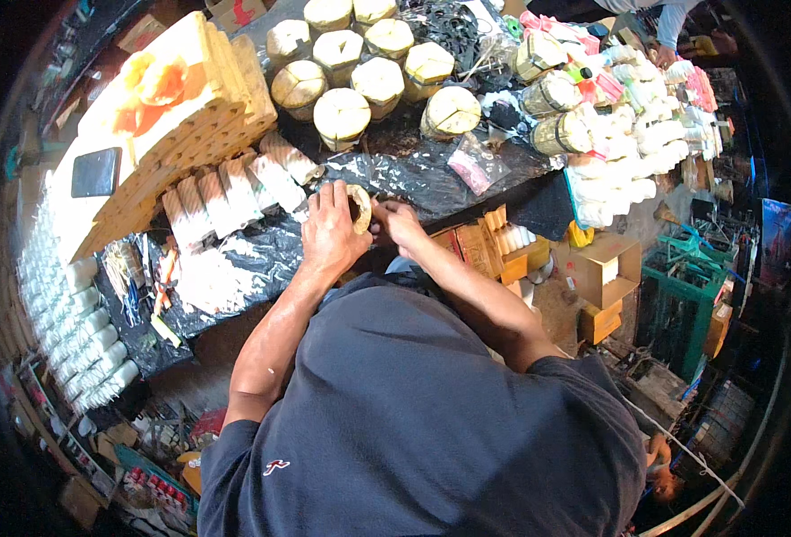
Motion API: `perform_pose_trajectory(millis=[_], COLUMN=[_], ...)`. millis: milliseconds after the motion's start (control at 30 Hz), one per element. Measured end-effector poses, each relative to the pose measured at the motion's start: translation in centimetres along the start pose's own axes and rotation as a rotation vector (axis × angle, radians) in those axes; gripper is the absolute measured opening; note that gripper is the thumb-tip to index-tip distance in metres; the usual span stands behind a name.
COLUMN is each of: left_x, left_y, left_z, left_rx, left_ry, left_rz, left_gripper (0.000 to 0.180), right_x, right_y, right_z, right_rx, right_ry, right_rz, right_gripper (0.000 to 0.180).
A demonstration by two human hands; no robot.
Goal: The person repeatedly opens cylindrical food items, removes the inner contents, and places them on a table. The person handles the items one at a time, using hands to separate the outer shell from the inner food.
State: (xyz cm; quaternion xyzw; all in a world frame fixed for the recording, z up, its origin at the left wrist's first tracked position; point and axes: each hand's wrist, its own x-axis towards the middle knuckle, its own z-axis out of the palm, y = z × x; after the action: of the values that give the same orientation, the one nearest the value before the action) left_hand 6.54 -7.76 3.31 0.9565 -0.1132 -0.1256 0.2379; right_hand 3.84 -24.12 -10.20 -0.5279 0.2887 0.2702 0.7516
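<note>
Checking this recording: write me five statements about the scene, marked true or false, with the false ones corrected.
1. The left hand is on a pale hollow piece. True.
2. The phone lies on the ground. False: it lies on a pale block with holes.
3. The right hand rests on the phone. False: it is beside the hollow piece.
4. Pale banded bundles stand beyond the hands. True.
5. An open cardboard box is on the person's right. True.

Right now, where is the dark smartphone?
In the head view, the smartphone lies toward the left, atop the yellowish block with holes in its side, below-left of the orange item.
</note>
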Motion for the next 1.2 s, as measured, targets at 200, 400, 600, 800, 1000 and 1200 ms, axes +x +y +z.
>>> perform_pose_trajectory(millis=[200,400,600,800,1000,1200], left_x=[4.5,12.8,15.0,14.5,7.7,-0.1], left_y=[4.4,7.2,7.2,8.0,5.2,1.3], left_z=[0.3,2.4,1.9,1.6,-0.5,0.5], left_rx=[-0.029,0.18,0.355,0.391,0.223,-0.188], left_ry=[0.209,0.281,0.155,0.081,0.154,-0.05], left_rz=[0.213,0.432,0.435,0.422,0.469,0.371], left_gripper=[0.075,0.073,0.074,0.093,0.082,0.074], right_x=[-1.2,0.6,-7.6,-6.7,-8.1,-18.1], right_y=[-3.2,-8.1,-16.1,-23.3,-22.0,-17.6], right_z=[-2.1,-6.5,-18.7,-30.7,-28.8,-16.7], right_rx=[0.39,0.338,-0.58,-1.144,-1.136,-0.933], right_ry=[-0.053,0.003,0.944,1.099,1.082,0.757], right_rz=[0.068,-0.142,-0.849,-0.673,-0.692,-0.626], right_gripper=[0.045,0.033,0.038,0.109,0.102,0.104])
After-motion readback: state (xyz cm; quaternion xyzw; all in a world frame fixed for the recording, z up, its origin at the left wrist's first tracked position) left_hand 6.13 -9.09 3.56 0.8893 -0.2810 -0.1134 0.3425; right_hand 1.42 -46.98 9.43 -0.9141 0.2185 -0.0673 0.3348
